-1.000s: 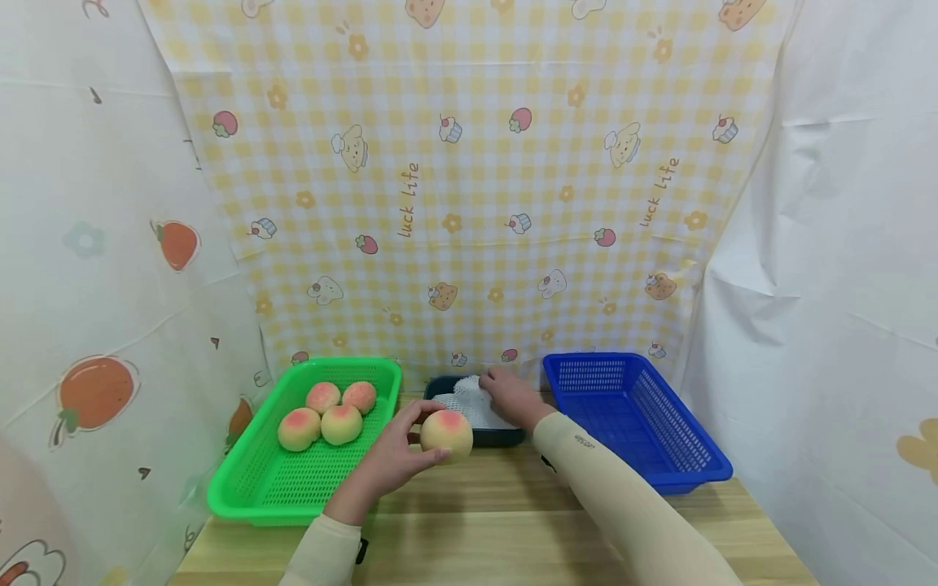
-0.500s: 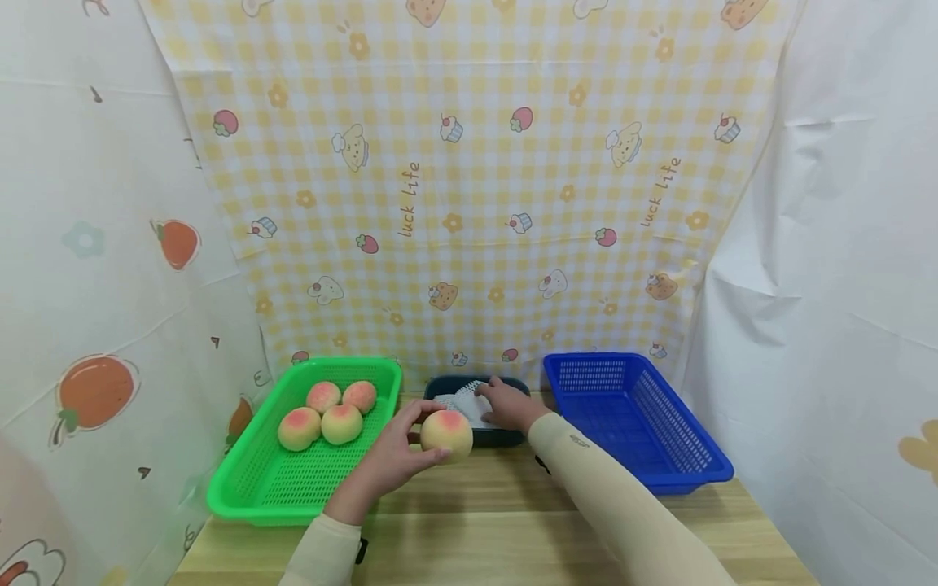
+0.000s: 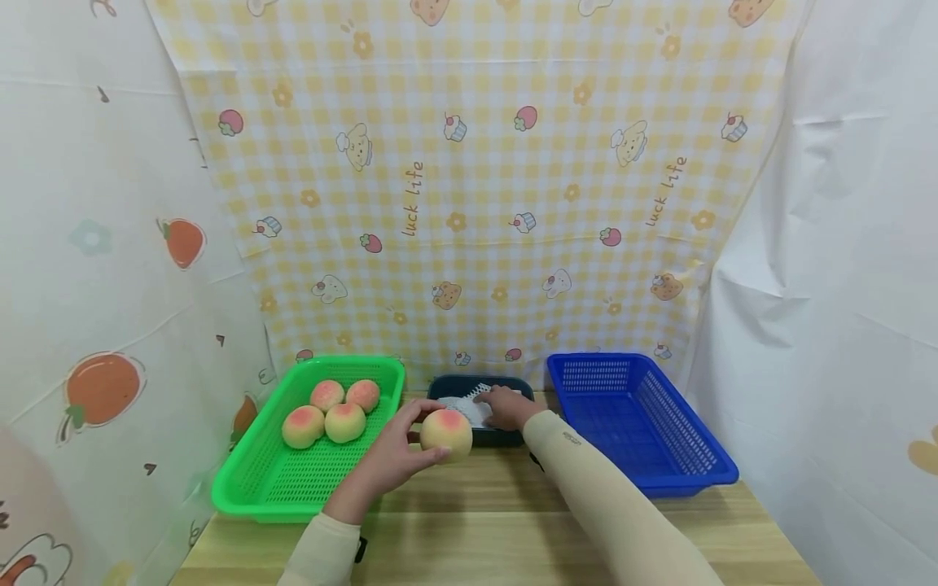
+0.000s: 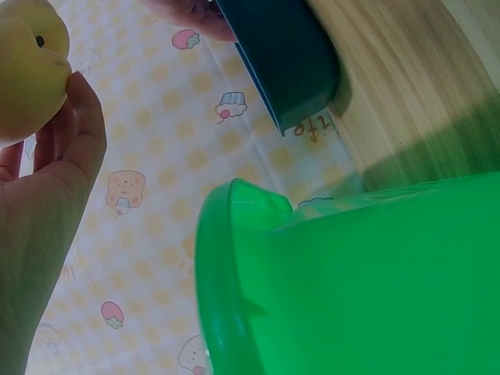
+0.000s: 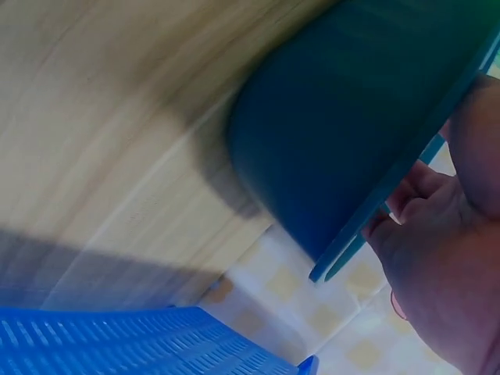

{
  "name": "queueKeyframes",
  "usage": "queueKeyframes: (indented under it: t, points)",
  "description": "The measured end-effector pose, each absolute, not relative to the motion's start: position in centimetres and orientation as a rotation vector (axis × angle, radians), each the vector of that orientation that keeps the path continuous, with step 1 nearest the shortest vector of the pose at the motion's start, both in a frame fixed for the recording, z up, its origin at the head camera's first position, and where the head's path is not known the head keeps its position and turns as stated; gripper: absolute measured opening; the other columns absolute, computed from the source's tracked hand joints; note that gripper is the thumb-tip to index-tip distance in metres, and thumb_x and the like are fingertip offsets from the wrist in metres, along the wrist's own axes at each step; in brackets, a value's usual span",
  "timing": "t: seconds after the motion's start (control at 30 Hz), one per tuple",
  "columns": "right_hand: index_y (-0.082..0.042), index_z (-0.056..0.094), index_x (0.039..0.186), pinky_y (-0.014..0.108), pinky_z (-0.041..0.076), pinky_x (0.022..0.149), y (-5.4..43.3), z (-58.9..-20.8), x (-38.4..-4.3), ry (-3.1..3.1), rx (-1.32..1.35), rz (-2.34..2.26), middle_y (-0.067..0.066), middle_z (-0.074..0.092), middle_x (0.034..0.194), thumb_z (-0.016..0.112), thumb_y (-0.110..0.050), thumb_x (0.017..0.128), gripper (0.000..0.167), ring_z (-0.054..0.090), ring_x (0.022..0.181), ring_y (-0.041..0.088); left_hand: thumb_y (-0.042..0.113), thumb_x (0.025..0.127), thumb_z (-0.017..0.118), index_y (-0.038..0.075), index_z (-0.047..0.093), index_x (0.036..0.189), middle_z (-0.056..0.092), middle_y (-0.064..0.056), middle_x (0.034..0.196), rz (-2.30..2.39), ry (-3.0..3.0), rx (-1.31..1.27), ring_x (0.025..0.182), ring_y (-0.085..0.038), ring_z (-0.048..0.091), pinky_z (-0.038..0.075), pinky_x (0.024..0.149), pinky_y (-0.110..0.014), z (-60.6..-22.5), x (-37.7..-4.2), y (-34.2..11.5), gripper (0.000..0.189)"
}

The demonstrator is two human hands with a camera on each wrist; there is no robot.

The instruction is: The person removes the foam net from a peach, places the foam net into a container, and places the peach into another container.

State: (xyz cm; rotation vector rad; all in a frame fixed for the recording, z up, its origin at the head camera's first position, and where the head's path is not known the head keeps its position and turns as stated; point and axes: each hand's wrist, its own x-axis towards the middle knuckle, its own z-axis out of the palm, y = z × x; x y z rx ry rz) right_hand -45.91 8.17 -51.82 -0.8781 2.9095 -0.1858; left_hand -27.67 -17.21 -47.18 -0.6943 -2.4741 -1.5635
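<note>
My left hand [image 3: 396,452] holds a peach [image 3: 446,435] with a pink top above the table, in front of a dark box. In the left wrist view the peach [image 4: 30,74] sits against the fingertips. The right hand [image 3: 509,407] reaches into the dark box [image 3: 501,438], its fingers at white foam netting [image 3: 462,407]. In the right wrist view the right hand [image 5: 445,242] bends over the rim of the box [image 5: 336,133], whose wall hides the fingertips. Whether they pinch the netting cannot be seen.
A green basket [image 3: 293,484] on the left holds several peaches [image 3: 344,422]. On the right stands a blue basket [image 3: 630,431]. All of these rest on a wooden table [image 3: 469,529], with a checked cloth [image 3: 469,179] hanging behind.
My right hand has moved slightly lower into the dark box, and the netting that stood up by its fingers now lies lower. The left hand keeps the peach in place.
</note>
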Motion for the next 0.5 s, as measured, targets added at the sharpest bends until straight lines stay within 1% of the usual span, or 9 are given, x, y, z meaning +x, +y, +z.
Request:
queueKeyframes:
  t: [0.17,0.37,0.5]
  points:
    - [-0.015,0.069,0.149,0.051,0.051,0.116,8.7,-51.5,-45.9,2.957,-0.901,-0.274,0.016,0.069,0.141,0.082,-0.026,0.103,0.049,0.064,0.134,0.034,0.032,0.095,0.091,0.016,0.059,0.151,0.063,-0.001,0.144,-1.577,-2.479,-0.681,0.130,-0.023,0.061,0.055,0.106,-0.051,-47.2,-27.7,-17.2,0.067]
    - [-0.008,0.075,0.137,0.053,0.053,0.111,9.6,-50.5,-45.4,3.001,-0.948,-0.512,0.015,0.071,0.136,0.076,-0.026,0.107,0.035,0.065,0.129,0.036,0.030,0.095,0.091,0.013,0.059,0.153,0.063,-0.001,0.145,-1.574,-2.483,-0.673,0.131,-0.023,0.061,0.056,0.105,-0.048,-47.2,-27.8,-17.4,0.069]
    - [-0.004,0.076,0.130,0.054,0.054,0.109,10.2,-49.8,-44.8,3.047,-0.935,-0.698,0.015,0.071,0.133,0.071,-0.025,0.110,0.029,0.067,0.126,0.035,0.030,0.094,0.092,0.012,0.060,0.152,0.063,-0.001,0.145,-1.561,-2.478,-0.672,0.130,-0.023,0.061,0.056,0.105,-0.049,-47.1,-27.9,-17.4,0.068]
